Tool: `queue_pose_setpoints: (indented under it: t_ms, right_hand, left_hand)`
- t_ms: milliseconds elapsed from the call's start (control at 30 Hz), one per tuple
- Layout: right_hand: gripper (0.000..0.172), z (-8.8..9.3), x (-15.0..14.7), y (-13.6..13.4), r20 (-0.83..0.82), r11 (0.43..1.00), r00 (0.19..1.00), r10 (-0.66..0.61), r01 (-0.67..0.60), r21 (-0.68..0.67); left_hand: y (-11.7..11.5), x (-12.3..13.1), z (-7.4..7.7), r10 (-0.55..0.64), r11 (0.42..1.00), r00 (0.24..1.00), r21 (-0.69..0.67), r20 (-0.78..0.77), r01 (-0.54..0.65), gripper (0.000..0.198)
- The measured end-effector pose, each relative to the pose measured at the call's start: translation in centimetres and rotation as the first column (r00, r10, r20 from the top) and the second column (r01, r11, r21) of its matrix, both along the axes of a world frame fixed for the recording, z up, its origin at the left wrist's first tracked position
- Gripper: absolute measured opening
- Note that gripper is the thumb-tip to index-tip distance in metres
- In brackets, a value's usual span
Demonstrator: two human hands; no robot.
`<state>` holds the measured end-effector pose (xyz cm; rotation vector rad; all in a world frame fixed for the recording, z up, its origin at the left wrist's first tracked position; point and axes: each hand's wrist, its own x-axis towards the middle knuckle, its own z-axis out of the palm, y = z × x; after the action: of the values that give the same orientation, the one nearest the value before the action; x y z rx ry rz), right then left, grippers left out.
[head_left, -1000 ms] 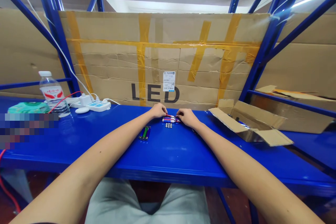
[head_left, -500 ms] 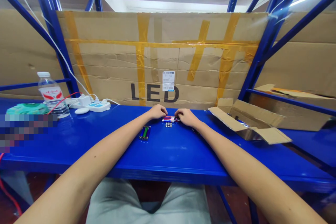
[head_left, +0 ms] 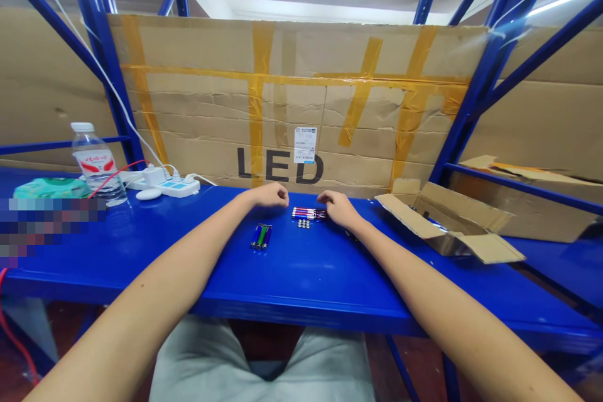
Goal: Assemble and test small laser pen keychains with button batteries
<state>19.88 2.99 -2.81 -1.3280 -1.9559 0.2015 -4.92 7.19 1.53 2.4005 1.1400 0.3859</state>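
Several small shiny tubes (head_left: 304, 213), coloured red, blue and silver, lie side by side on the blue table. My right hand (head_left: 336, 206) is at their right end, fingers bent down and drawn together; what its fingertips hold, if anything, is too small to make out. Left of the row, my left hand (head_left: 272, 195) is apart from the tubes with its fingers curled in, and their tips are hidden. Small round silver pieces (head_left: 304, 224) sit in rows just in front of the tubes. Nearer to me and further left lie blue and green tubes (head_left: 261, 236).
An open cardboard box (head_left: 443, 217) with things inside stands on the right. To the left are a water bottle (head_left: 97, 166), a power strip (head_left: 174, 187) with cables and a green packet (head_left: 49, 188). A large taped cardboard panel (head_left: 211, 113) closes off the back.
My left hand has moved left, away from the row of tubes. My right hand remains at the right end of the row, with its fingers slightly shifted.
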Motion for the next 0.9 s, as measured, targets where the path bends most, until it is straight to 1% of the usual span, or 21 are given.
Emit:
queue_pose_setpoints:
  t_ms: [67, 133, 167, 233, 267, 333, 400, 533, 633, 767, 900]
  right_hand:
    - [0.042, 0.4, -0.6, -0.7, 0.017, 0.994, 0.999, 0.045, -0.047, 0.096]
    - [0.040, 0.9, -1.8, -2.0, 0.100, 0.973, 0.984, 0.149, -0.164, 0.164]
    - [0.040, 1.1, -2.6, -2.8, 0.161, 0.951, 0.962, 0.219, -0.248, 0.185]
    - [0.046, 1.2, -4.4, -4.7, 0.308, 0.881, 0.880, 0.363, -0.432, 0.195]
    - [0.048, 1.2, -5.3, -5.5, 0.379, 0.851, 0.837, 0.395, -0.489, 0.192]
    - [0.053, 1.0, -6.7, -6.9, 0.512, 0.810, 0.753, 0.414, -0.561, 0.171]
    - [0.054, 0.7, -7.6, -7.6, 0.600, 0.799, 0.692, 0.401, -0.585, 0.141]
    - [0.052, 0.3, -8.0, -7.6, 0.668, 0.821, 0.648, 0.367, -0.563, 0.095]
    - [0.046, 0.4, -7.9, -7.3, 0.650, 0.824, 0.656, 0.383, -0.561, 0.080]
    - [0.034, 0.9, -7.9, -7.3, 0.578, 0.812, 0.682, 0.447, -0.581, 0.058]
    - [0.023, 1.3, -7.9, -7.8, 0.513, 0.820, 0.708, 0.486, -0.573, 0.013]
  left_hand:
    - [-0.9, -1.7, 1.7, -0.090, 0.994, 0.980, -0.069, -0.175, 0.079, 0.019]
    - [-1.8, -2.7, 3.0, -0.176, 0.978, 0.949, -0.160, -0.262, 0.137, 0.020]
    - [-2.2, -2.9, 3.3, -0.202, 0.969, 0.934, -0.197, -0.294, 0.148, 0.019]
    - [-2.6, -2.8, 3.4, -0.221, 0.961, 0.917, -0.235, -0.331, 0.147, 0.019]
    - [-2.7, -2.5, 3.3, -0.220, 0.960, 0.911, -0.245, -0.349, 0.138, 0.019]
    - [-2.6, -1.9, 2.9, -0.206, 0.962, 0.901, -0.246, -0.381, 0.116, 0.020]
    - [-2.6, -1.5, 2.6, -0.188, 0.968, 0.895, -0.229, -0.405, 0.100, 0.020]
    - [-2.6, -1.3, 2.5, -0.169, 0.975, 0.890, -0.205, -0.424, 0.087, 0.023]
    - [-2.7, -1.3, 2.6, -0.151, 0.979, 0.879, -0.192, -0.452, 0.069, 0.028]
    - [-2.9, -1.0, 2.7, -0.137, 0.984, 0.865, -0.166, -0.483, 0.063, 0.033]
    - [-3.0, -0.7, 2.5, -0.121, 0.985, 0.877, -0.168, -0.466, 0.046, 0.032]
